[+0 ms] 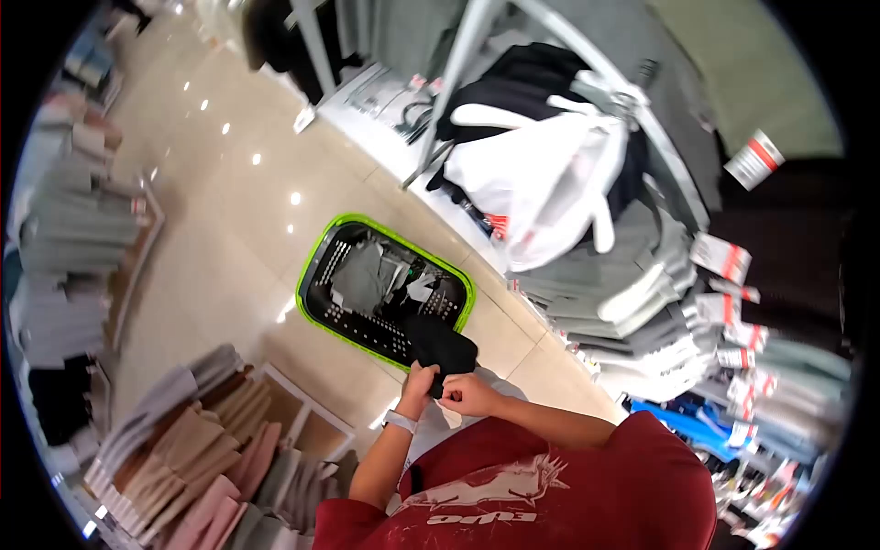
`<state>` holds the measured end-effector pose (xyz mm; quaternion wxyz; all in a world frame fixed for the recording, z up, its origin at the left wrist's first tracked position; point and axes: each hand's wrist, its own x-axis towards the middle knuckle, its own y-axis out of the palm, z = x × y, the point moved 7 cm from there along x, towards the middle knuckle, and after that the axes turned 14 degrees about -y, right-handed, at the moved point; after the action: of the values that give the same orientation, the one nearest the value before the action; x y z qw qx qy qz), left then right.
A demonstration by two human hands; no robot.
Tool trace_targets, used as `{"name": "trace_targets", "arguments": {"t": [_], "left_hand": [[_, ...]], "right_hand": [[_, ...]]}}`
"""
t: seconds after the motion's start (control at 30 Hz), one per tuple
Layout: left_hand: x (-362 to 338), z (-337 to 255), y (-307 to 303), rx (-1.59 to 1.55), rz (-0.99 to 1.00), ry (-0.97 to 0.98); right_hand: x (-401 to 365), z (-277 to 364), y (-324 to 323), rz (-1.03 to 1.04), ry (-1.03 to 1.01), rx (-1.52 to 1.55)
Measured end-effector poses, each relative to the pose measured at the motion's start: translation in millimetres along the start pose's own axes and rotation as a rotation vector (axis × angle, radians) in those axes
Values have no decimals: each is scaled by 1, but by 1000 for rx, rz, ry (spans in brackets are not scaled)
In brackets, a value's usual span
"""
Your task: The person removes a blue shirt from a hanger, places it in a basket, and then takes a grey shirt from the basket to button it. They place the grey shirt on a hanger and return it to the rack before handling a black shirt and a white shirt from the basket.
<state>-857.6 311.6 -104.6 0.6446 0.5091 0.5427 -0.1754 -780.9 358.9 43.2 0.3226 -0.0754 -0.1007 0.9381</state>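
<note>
Over a glossy beige tiled floor (229, 229), before the chest: one black garment (445, 348), soft, folded into a rough block. Left hand (417, 380) and right hand (472, 396) both grip its lower edge. Just beyond: rectangular perforated black basket (335, 307), lime-green rim, containing grey clothing (362, 275).

I see a clothing shop on my feed. Stacks of folded garments (197, 449) fill the near-left tables and the far-left shelves (64, 229). Piles with red-and-white price labels (724, 261) line the right, and a green-rimmed shopping basket (310, 266) sits on the glossy tiled floor (229, 174).
</note>
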Motion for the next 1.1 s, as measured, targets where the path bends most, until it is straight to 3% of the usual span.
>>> {"name": "trace_targets", "arguments": {"t": [0.07,0.13,0.2,0.27,0.3,0.37,0.4,0.53,0.6,0.77,0.9,0.97,1.03,1.1], "left_hand": [[-31,-16,0,166,-276,198],[-64,-45,22,374,-279,451],[-95,-65,39,549,-243,536],[-124,-78,73,853,-111,555],[-132,-85,80,871,-113,564],[-155,-102,100,1075,-214,765],[-173,-115,115,986,-224,806],[-225,-150,151,1117,-415,1081],[-226,-156,160,1102,-477,1057],[-230,-168,169,1196,-819,1041],[-239,-177,180,1164,-685,1254],[-222,-191,168,1223,-723,1136],[-209,-212,186,1146,-557,982],[-195,-226,215,1174,-366,1042]], "right_hand": [[-9,17,-13,-198,6,46],[-16,28,-42,-494,59,14],[-31,28,-69,-782,134,-33],[-34,51,-101,-864,92,-179],[-34,44,-111,-860,36,-279],[-32,29,-128,-762,10,-231],[-33,33,-141,-773,2,-221],[-41,79,-238,-1160,-134,-343],[-27,96,-289,-1257,-193,-258],[24,132,-382,-1355,-195,-611],[40,140,-420,-1413,-322,-627],[50,138,-431,-1295,-324,-671],[59,126,-443,-1193,-300,-591],[62,121,-453,-1184,-302,-517]]}}
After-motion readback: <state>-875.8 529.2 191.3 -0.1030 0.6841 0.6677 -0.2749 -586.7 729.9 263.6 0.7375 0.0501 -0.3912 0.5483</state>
